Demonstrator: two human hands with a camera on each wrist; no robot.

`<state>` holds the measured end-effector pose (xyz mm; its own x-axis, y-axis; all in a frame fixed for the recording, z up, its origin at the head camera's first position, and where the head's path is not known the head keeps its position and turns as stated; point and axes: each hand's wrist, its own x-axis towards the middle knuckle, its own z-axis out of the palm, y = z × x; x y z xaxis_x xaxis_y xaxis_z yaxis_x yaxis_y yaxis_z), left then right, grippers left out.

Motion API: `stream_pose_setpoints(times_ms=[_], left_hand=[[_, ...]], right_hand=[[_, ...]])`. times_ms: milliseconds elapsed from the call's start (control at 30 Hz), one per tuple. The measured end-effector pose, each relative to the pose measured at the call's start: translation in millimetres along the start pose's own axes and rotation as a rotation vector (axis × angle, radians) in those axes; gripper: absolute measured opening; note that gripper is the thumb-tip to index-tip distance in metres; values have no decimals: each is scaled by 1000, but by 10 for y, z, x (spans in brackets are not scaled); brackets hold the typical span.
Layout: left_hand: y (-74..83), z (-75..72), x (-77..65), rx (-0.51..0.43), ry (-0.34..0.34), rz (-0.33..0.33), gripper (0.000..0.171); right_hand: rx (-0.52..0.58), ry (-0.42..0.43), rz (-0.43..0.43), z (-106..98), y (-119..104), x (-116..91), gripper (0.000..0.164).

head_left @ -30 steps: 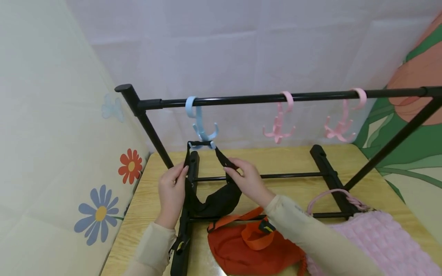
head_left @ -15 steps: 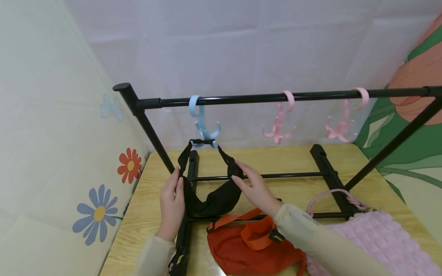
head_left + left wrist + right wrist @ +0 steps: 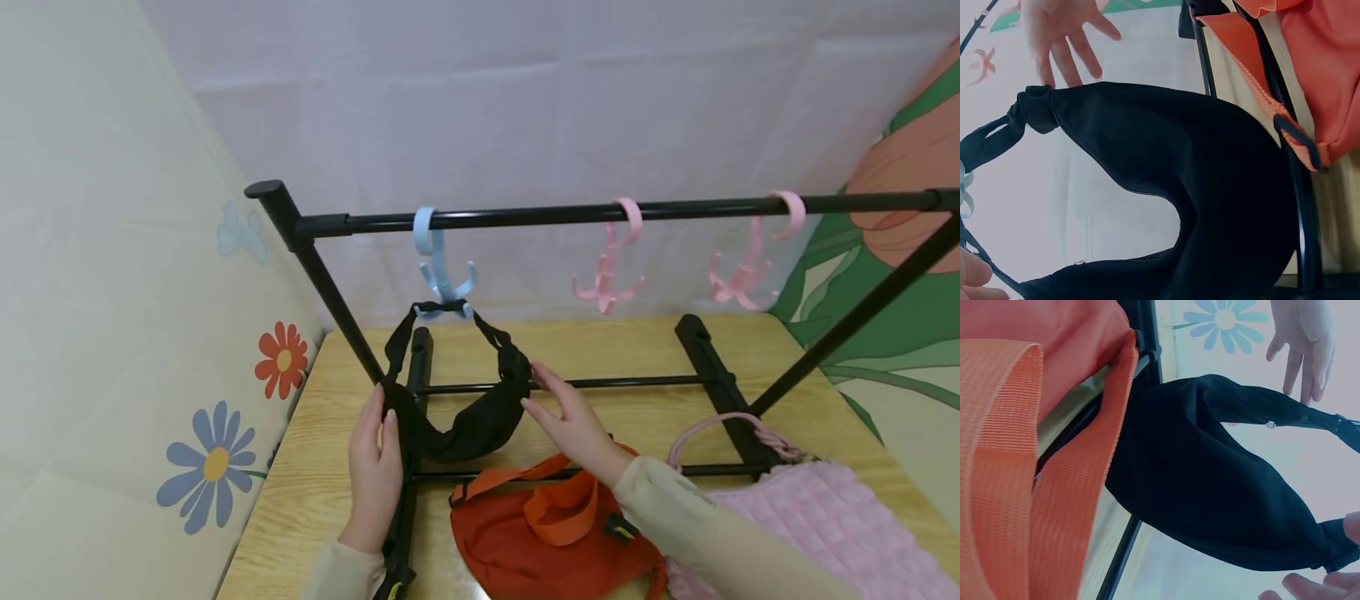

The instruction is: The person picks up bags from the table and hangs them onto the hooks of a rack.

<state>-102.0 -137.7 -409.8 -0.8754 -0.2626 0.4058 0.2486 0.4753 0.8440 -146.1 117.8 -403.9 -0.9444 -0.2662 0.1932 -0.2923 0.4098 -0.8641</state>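
A black crescent-shaped bag [image 3: 461,435] hangs by its strap from the lower prongs of a light blue hook [image 3: 444,279] on the black rack. Its zipper edge and a knotted strap end show in the left wrist view. My left hand [image 3: 375,479] is at the bag's left side, fingers extended, fingertips at the fabric. On the other side my right hand [image 3: 576,427] has its fingers straight and spread, the tips at the bag's right end. Neither hand curls round the bag. Beneath it, an orange-red bag [image 3: 525,533] with orange straps lies on the table.
The black rack's top bar [image 3: 525,217] also carries two pink hooks, a middle one [image 3: 606,283] and a right one [image 3: 742,275]. A pink quilted bag [image 3: 832,517] lies at the right on the wooden table [image 3: 300,467]. Flower-printed cloth stands at both sides.
Both hands have let go of the strap they pinched and moved down to the bag's sides, fingers straightened. The black bag now hangs from the blue hook, its loop spread wider.
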Motion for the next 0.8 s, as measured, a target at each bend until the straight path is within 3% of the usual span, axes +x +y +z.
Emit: stream_pose_setpoints(times_ms=[400, 633, 800], left_hand=[[13, -11, -160, -27, -23, -107, 46], [-2, 7, -236, -32, -27, -113, 48], [-4, 1, -282, -36, -61, -175, 52]], right_hand=[[-46, -29, 8, -57, 81, -93, 54], [-86, -106, 38, -79, 90, -141, 53], [-99, -135, 42, -81, 119, -163, 52]])
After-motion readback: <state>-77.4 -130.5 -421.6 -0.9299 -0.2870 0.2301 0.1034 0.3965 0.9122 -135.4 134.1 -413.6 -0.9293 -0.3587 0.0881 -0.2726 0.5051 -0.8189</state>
